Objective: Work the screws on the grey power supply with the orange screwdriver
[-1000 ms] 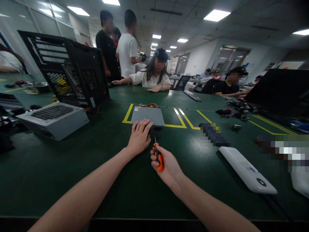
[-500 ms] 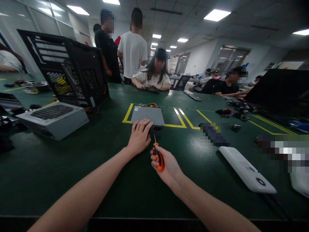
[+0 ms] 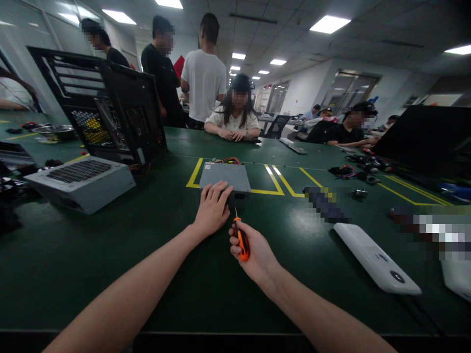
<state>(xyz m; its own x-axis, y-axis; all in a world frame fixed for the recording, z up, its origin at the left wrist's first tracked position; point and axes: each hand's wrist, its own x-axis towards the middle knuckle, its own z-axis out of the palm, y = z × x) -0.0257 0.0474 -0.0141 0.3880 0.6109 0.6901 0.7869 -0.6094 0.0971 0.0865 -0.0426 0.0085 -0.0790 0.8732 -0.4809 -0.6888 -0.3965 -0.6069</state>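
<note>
A grey power supply unit [image 3: 231,175] lies on the green table in front of me, its coloured cables showing at the far side. My left hand [image 3: 211,210] grips its near left edge, fingers over the top and thumb down by the near face. In my right hand [image 3: 256,249] is a screwdriver [image 3: 243,245] with an orange and black handle. Its thin shaft points up and away at the near face of the unit. Whether the tip sits in a screw is too small to tell.
An open black computer case [image 3: 138,117] stands at the left behind another power supply [image 3: 84,181]. On the right lie a white device [image 3: 375,257] with a cable, loose wires [image 3: 346,170] and a dark screen [image 3: 427,132]. A person [image 3: 235,115] sits across the table.
The screwdriver handle has turned slightly in my right hand. My left hand and the power supply unit stay put. The person opposite has shifted their hands, and another person appears behind the case.
</note>
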